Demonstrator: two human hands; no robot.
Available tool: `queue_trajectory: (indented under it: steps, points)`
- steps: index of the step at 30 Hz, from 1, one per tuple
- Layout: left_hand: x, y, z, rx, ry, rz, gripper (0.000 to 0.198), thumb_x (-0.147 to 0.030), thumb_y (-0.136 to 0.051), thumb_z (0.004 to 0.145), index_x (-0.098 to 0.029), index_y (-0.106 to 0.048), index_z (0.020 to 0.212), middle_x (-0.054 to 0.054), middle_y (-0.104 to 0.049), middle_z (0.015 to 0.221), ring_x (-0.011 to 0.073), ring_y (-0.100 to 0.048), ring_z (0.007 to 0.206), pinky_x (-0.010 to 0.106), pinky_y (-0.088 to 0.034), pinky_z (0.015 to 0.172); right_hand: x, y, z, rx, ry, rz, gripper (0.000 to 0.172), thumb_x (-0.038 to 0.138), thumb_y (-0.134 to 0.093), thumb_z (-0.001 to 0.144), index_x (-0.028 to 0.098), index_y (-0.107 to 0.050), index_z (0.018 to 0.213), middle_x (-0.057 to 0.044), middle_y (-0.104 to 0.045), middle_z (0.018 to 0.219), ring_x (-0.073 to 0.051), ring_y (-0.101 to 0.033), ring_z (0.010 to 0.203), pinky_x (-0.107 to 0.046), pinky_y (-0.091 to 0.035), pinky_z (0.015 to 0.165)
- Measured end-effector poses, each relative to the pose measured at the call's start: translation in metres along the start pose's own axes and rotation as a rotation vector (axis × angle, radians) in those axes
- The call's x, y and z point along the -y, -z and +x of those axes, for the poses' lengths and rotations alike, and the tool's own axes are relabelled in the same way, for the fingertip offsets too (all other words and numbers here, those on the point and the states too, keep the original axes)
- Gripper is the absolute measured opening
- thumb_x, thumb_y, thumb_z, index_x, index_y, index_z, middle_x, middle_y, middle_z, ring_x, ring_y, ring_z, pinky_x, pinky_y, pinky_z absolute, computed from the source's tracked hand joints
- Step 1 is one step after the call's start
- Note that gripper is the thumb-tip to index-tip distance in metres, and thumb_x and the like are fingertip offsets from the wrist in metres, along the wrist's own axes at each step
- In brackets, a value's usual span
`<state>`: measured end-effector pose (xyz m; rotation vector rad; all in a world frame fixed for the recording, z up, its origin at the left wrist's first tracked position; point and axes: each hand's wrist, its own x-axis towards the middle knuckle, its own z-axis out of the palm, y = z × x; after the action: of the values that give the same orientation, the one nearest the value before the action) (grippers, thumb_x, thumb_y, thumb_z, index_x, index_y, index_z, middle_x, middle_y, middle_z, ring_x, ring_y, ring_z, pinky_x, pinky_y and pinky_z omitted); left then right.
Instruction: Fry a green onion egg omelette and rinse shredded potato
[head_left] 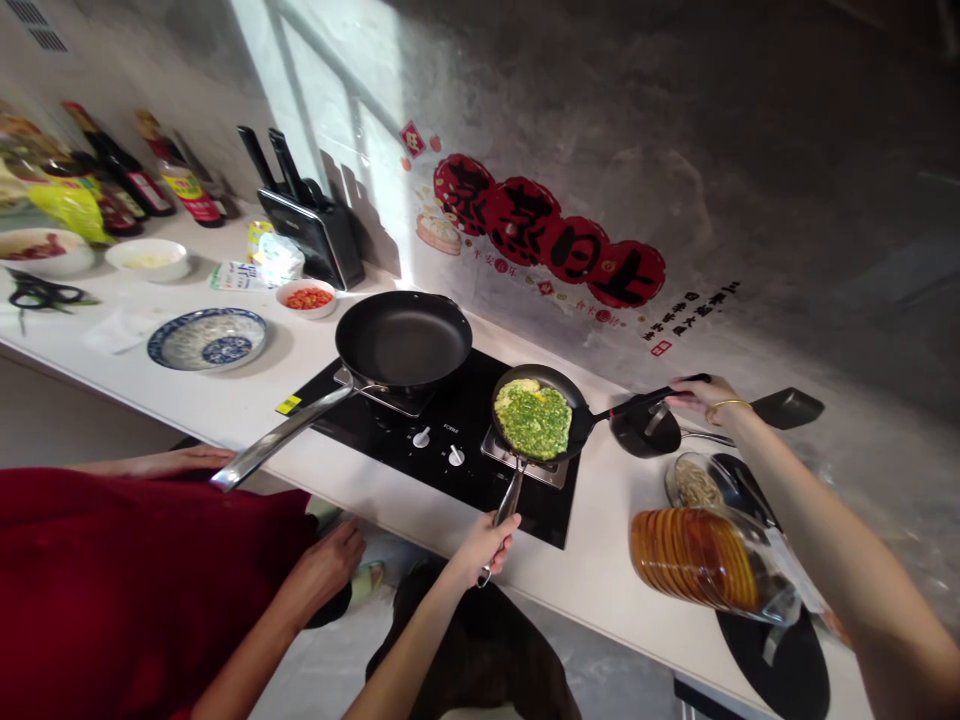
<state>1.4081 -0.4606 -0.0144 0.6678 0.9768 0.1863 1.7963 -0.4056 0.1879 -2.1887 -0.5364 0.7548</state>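
My left hand (pixel 487 548) is closed around the metal handle (pixel 511 492) of a small black frying pan (pixel 551 376) on the right burner. A green-flecked egg pancake (pixel 534 420) lies in the pan, a little yellow showing at its upper edge. From the right, my right hand (pixel 705 394) grips a black spatula (pixel 637 402) by its handle. Its blade is inside the pan at the pancake's right edge; I cannot tell whether it reaches under the pancake.
A large frying pan (pixel 405 340) sits on the left burner of the black cooktop (pixel 480 385). A person in red (pixel 142 590) stands at left. Right are a small black pot (pixel 645 428) and an oil bottle (pixel 694 555). Left are a patterned plate (pixel 169 340), chopped-red bowl (pixel 309 299) and knife block (pixel 315 230).
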Motion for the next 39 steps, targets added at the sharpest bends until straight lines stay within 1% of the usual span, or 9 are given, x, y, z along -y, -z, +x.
queue_trajectory:
  steps: [4,8,11,16,19,27,33,35,39]
  points:
    - [0.001,0.0,0.001,-0.015,0.001,-0.003,0.054,-0.063,-0.068,0.06,-0.022,-0.037,0.076,-0.011,-0.043,0.052,0.0022,-0.03,0.032,0.018,-0.017,0.032,0.019,-0.012,-0.001,-0.019,-0.024,0.064,0.008,0.003,-0.059,0.077,0.011,-0.058,0.076,-0.008,-0.065,0.075,-0.011,-0.063,0.059,-0.016,-0.054,0.061]
    - [0.003,-0.001,0.002,-0.01,-0.03,0.001,0.054,-0.063,-0.068,0.061,-0.022,-0.037,0.075,-0.011,-0.043,0.052,0.0024,-0.03,0.032,0.018,-0.018,0.031,0.029,-0.017,-0.003,-0.023,-0.043,0.067,0.008,0.003,-0.059,0.077,0.011,-0.058,0.077,-0.007,-0.064,0.074,-0.011,-0.062,0.059,-0.016,-0.052,0.056]
    - [0.003,-0.002,0.002,-0.013,-0.026,0.001,0.054,-0.064,-0.068,0.06,-0.022,-0.037,0.073,-0.011,-0.043,0.051,0.0022,-0.03,0.031,0.018,-0.018,0.03,0.025,-0.014,0.0,-0.015,-0.063,0.071,0.009,0.003,-0.059,0.076,0.011,-0.058,0.076,-0.007,-0.064,0.071,-0.012,-0.063,0.059,-0.016,-0.052,0.054]
    - [0.002,-0.002,0.002,-0.001,-0.032,-0.01,0.054,-0.064,-0.069,0.059,-0.021,-0.037,0.073,-0.01,-0.043,0.052,0.0025,-0.031,0.031,0.018,-0.017,0.03,0.012,-0.005,0.009,0.013,-0.082,0.081,0.011,0.001,-0.058,0.076,0.011,-0.059,0.072,-0.008,-0.065,0.071,-0.013,-0.064,0.06,-0.018,-0.055,0.061]
    - [0.002,-0.001,0.002,-0.001,-0.015,-0.014,0.054,-0.063,-0.069,0.059,-0.022,-0.037,0.073,-0.01,-0.043,0.052,0.0027,-0.031,0.032,0.018,-0.017,0.031,0.012,-0.004,0.01,0.011,-0.06,0.066,0.009,0.002,-0.059,0.075,0.011,-0.059,0.073,-0.008,-0.065,0.07,-0.013,-0.064,0.06,-0.018,-0.056,0.062]
    - [0.002,0.001,0.002,0.005,-0.023,0.01,0.053,-0.064,-0.067,0.061,-0.022,-0.037,0.075,-0.01,-0.043,0.054,0.0026,-0.031,0.032,0.018,-0.019,0.031,0.027,-0.025,0.017,0.013,0.11,-0.042,0.01,0.006,-0.067,0.068,0.011,-0.063,0.077,-0.006,-0.067,0.069,-0.014,-0.065,0.056,-0.021,-0.057,0.058]
    - [0.003,0.002,0.002,0.013,-0.03,0.022,0.051,-0.062,-0.066,0.064,-0.022,-0.038,0.075,-0.01,-0.043,0.054,0.0024,-0.031,0.032,0.017,-0.018,0.031,0.049,-0.059,0.014,-0.006,0.304,-0.218,0.018,0.008,-0.072,0.06,0.016,-0.066,0.074,-0.002,-0.069,0.068,-0.014,-0.065,0.052,-0.018,-0.054,0.048]
    - [0.003,0.001,0.003,0.011,-0.031,0.026,0.051,-0.063,-0.066,0.063,-0.022,-0.038,0.075,-0.01,-0.044,0.054,0.0024,-0.031,0.032,0.017,-0.018,0.031,0.057,-0.071,0.014,-0.008,0.373,-0.293,0.016,0.011,-0.072,0.06,0.017,-0.067,0.074,-0.001,-0.069,0.07,-0.014,-0.066,0.053,-0.018,-0.052,0.047]
    - [0.0,0.0,0.0,0.02,-0.034,0.05,0.051,-0.064,-0.065,0.063,-0.021,-0.037,0.072,-0.01,-0.042,0.052,0.0025,-0.031,0.032,0.018,-0.018,0.031,0.067,-0.087,0.014,0.037,0.439,-0.322,0.014,0.014,-0.071,0.061,0.018,-0.068,0.075,-0.001,-0.069,0.073,-0.014,-0.066,0.054,-0.018,-0.051,0.047]
